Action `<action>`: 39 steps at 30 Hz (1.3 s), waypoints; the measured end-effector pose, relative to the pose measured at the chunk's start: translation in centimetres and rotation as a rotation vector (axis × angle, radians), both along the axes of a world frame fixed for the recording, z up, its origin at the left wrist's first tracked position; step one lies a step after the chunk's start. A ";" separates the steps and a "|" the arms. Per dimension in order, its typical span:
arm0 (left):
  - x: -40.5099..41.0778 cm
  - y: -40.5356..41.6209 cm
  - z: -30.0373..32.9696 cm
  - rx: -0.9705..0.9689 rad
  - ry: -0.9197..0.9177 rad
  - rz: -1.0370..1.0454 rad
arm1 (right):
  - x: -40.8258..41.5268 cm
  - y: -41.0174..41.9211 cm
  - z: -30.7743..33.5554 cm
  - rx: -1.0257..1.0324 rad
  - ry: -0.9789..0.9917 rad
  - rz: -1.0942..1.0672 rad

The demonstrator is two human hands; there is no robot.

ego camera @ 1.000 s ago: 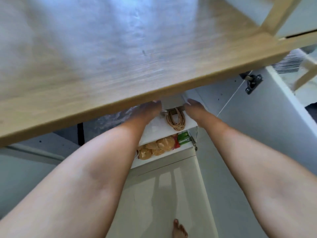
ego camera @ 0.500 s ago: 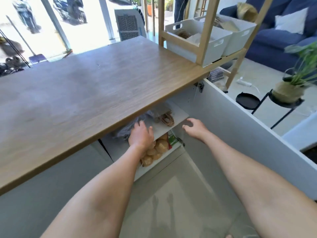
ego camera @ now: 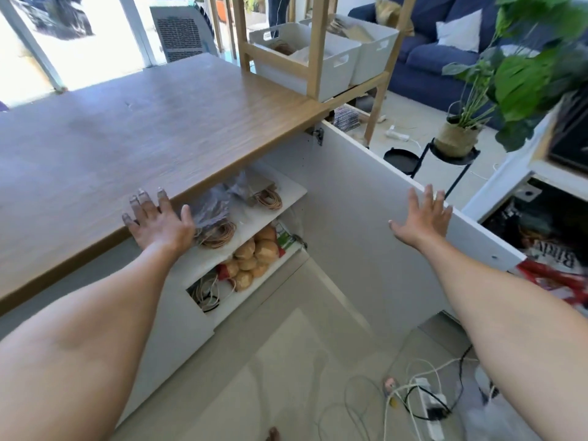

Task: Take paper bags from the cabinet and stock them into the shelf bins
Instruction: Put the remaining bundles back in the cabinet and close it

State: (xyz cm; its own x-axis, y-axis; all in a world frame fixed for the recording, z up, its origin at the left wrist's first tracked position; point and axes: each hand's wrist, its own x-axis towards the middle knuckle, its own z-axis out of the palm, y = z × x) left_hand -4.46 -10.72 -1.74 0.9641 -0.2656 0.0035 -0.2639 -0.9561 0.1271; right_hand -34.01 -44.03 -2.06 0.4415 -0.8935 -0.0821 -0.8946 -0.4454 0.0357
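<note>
Paper bags [ego camera: 219, 214] on cabinet shelf, just beside left hand's [ego camera: 159, 221] spread fingers [ego camera: 143, 198].

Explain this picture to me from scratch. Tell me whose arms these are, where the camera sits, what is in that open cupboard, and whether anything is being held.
There is no machine here: a person wears a wide-angle camera on the head, so you look forward and down along their own bare arms. The left hand rests spread on the front edge of the wooden countertop. The right hand lies open against the white cabinet door, which stands swung open. Neither hand holds anything.

Inside the cabinet, the upper shelf carries paper bags with looped twine handles, some in clear plastic. Below are round, bread-like brown items. At the far end of the countertop, a wooden rack holds white shelf bins, which already contain some brown paper. The countertop looks bare.
</note>
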 end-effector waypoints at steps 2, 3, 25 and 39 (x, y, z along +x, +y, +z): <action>0.0 0.1 -0.4 0.008 0.051 0.024 | -1.4 -0.7 -0.1 0.028 0.025 -0.072; 0.0 0.1 -0.5 0.015 0.053 0.025 | -1.9 -1.1 -0.1 0.055 0.027 -0.107; -0.6 -0.3 0.5 0.101 0.112 0.026 | 2.0 7.4 -2.2 0.047 0.202 -0.186; 0.2 2.2 1.5 0.062 0.152 -0.030 | 6.2 15.9 -0.7 0.667 -0.559 -0.039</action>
State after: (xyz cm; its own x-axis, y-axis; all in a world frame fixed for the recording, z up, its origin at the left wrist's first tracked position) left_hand -4.29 -8.52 -0.26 0.9439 -0.2894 -0.1593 -0.2746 -0.9554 0.1085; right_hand -27.80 -28.10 -2.72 0.5436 -0.7514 -0.3740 -0.7180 -0.1855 -0.6708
